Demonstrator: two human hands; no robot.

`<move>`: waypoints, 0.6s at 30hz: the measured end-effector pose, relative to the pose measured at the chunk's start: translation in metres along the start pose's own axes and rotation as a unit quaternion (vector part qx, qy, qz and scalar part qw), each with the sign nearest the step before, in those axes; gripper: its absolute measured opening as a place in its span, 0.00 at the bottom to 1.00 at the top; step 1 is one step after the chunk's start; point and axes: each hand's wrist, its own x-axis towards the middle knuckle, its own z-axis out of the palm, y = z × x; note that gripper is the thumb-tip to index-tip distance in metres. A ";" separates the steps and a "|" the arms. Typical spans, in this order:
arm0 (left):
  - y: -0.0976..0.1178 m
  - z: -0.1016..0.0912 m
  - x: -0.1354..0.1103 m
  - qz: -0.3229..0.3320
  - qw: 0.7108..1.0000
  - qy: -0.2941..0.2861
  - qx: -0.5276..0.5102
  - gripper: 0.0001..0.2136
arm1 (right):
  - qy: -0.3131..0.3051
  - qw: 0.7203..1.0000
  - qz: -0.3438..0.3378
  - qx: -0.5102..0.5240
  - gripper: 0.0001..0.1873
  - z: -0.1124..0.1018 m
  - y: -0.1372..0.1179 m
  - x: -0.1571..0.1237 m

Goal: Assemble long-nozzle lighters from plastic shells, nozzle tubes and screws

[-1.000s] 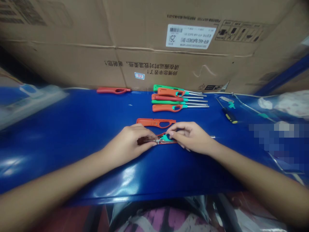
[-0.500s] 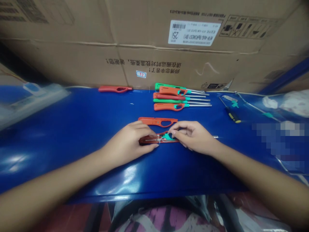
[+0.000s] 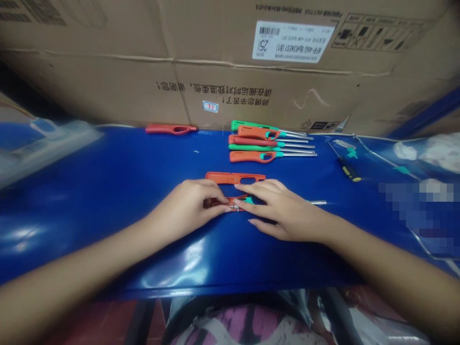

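Observation:
An opened orange gas lighter (image 3: 234, 202) lies on the blue table, its inner parts exposed. My left hand (image 3: 187, 203) is closed around its left end, thumb on the near side. Over its middle and right part, my right hand (image 3: 287, 211) is spread, fingertips at the inner parts and hiding much of the casing. A bit of the teal trigger (image 3: 249, 200) shows beside the right fingers. The metal tube (image 3: 318, 202) sticks out beyond the right hand. Just behind, the loose orange casing half (image 3: 220, 178) lies flat, partly covered by the right fingers.
Several assembled lighters (image 3: 253, 157) lie in a stack at the back, near a cardboard box (image 3: 125, 91). A red lighter handle (image 3: 165, 129) rests left of them. To the right are a screwdriver (image 3: 347, 168) and small teal parts (image 3: 352, 152). A whitish tray-like object (image 3: 61, 148) stands left.
My right hand has opened from a pinch at the teal trigger and moved left, its fingers now spread across the lighter. My left hand has closed more tightly at the left end.

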 end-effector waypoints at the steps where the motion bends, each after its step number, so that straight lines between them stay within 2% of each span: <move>1: 0.001 -0.001 0.000 -0.005 1.000 -0.005 0.002 0.05 | -0.007 1.000 -0.006 -0.012 0.24 0.000 -0.001 0.000; 9: 0.003 -0.005 0.002 -0.020 0.999 -0.027 0.016 0.06 | -0.015 0.999 0.010 -0.038 0.25 0.002 -0.010 0.002; 15: -0.002 -0.006 0.001 -0.016 0.999 -0.028 0.016 0.06 | 0.019 1.000 0.006 -0.007 0.23 0.001 -0.001 0.000; 18: -0.003 -0.006 0.001 -0.020 0.999 -0.028 0.010 0.05 | 0.004 1.000 0.003 0.007 0.24 0.000 0.004 -0.001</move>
